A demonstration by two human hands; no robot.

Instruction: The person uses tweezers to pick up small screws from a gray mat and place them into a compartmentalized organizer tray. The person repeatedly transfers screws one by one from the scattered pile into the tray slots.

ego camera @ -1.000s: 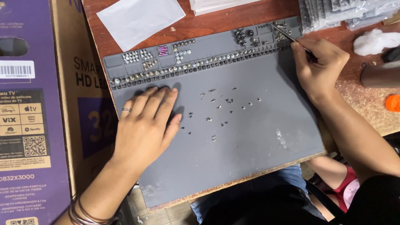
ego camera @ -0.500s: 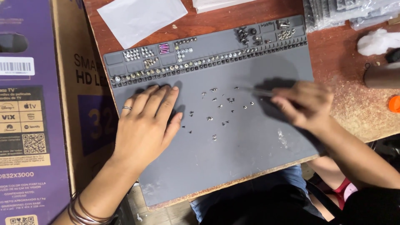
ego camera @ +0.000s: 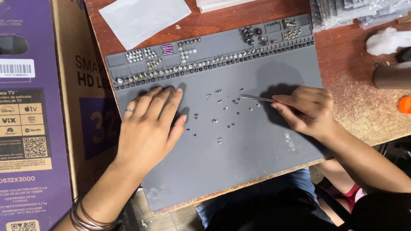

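A grey work mat (ego camera: 257, 167) covers the wooden table, with small trays along its far edge holding sorted screws (ego camera: 192, 66). Several tiny loose screws (ego camera: 220, 112) lie scattered on the mat's flat middle. My left hand (ego camera: 150, 128) rests flat, palm down, on the mat just left of them, a ring on one finger. My right hand (ego camera: 306, 109) holds thin metal tweezers (ego camera: 256, 98), their tips pointing left at the scattered screws.
A large purple and brown cardboard box (ego camera: 38, 119) stands to the left of the table. A white plastic bag (ego camera: 143, 19) lies at the back, grey packets (ego camera: 355, 13) at the back right. White wadding (ego camera: 387, 40), a brown cylinder (ego camera: 391, 77) and an orange cap (ego camera: 404, 105) sit right.
My right hand has come down from the mat's far right trays to the scattered screws in the middle, tweezers now pointing left. My left hand has stayed flat in place.
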